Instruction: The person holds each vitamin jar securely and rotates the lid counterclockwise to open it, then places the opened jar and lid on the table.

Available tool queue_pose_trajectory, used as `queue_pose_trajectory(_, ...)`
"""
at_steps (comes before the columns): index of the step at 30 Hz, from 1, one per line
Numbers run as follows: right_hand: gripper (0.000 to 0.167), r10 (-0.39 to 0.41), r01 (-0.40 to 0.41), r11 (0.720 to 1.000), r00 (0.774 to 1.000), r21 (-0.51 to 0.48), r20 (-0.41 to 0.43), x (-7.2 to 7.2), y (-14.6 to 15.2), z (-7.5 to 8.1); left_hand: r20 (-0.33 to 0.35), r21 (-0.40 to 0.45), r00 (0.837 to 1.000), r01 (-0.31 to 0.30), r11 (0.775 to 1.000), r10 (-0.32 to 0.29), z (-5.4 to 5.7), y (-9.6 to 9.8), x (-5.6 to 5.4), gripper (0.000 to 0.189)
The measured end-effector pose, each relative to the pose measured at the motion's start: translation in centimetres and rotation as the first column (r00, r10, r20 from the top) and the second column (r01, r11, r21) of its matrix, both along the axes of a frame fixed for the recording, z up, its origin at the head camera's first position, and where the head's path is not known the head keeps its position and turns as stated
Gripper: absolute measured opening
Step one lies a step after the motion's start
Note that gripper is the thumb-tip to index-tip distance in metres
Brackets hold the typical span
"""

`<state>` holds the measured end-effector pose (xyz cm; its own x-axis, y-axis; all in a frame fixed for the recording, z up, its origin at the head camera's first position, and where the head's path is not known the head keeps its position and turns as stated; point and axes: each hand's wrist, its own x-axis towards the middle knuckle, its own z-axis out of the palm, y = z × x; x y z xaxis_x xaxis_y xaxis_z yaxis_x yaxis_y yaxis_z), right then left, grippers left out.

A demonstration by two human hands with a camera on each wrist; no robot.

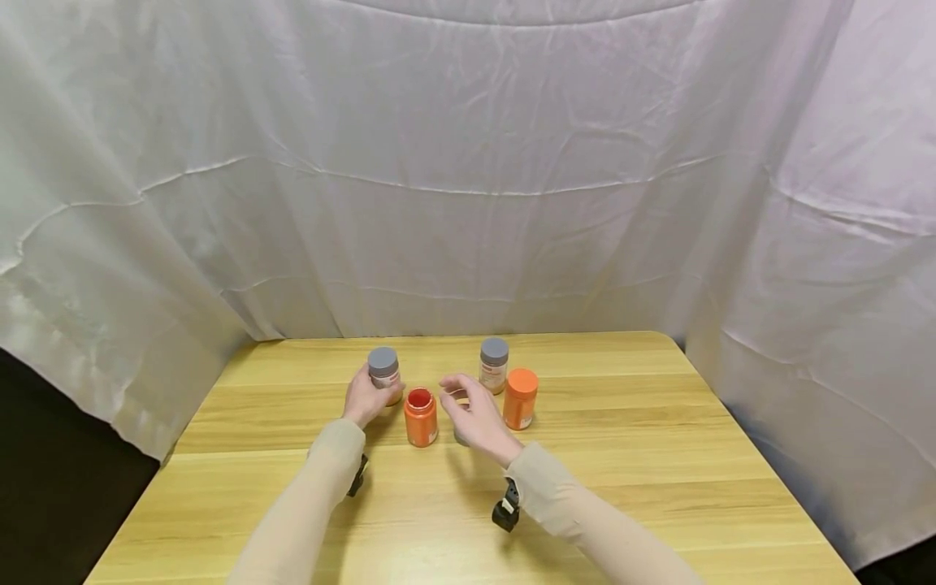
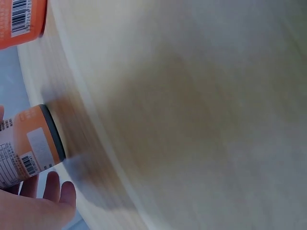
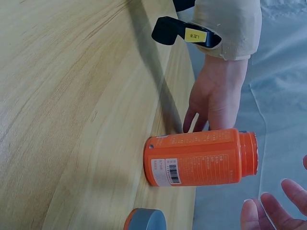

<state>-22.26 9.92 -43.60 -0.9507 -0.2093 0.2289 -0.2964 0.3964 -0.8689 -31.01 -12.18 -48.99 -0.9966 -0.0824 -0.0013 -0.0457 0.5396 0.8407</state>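
My left hand (image 1: 369, 398) grips a jar (image 1: 383, 363) with a grey lid, fingers and thumb round its side. In the left wrist view this jar (image 2: 33, 143) shows an orange and white label and a dark base low over the table. Just right of it stands an uncapped orange bottle (image 1: 420, 422), upright, its threaded neck (image 3: 249, 153) bare. My right hand (image 1: 475, 416) hovers to the right of that bottle with loosely bent fingers (image 3: 273, 211) and nothing between them. Partly hidden below it is a grey-topped round piece (image 3: 148, 220) with an orange edge.
Beyond my right hand stand a second grey-lidded jar (image 1: 493, 370) and an orange bottle with its orange cap (image 1: 522, 398) on. All rest on a wooden table (image 1: 658, 455). A pale curtain (image 1: 468, 244) hangs behind and along the sides.
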Motion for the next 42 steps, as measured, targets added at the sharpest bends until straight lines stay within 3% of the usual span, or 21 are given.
queue_pose_trajectory(23, 0.030, -0.006, 0.006, 1.000, 1.000, -0.004, 0.003, 0.4, -0.2, 0.0, -0.050, 0.048, 0.999, 0.015, 0.999, -0.013, -0.6, -1.7, 1.5, 0.065)
queue_pose_trajectory(42, 0.029, 0.006, -0.006, 1.000, 1.000, 0.001, -0.013, 0.7, -0.2, 0.0, -0.156, 0.115, 0.988, 0.009, 0.993, 0.009, 0.2, -2.8, 3.4, 0.056)
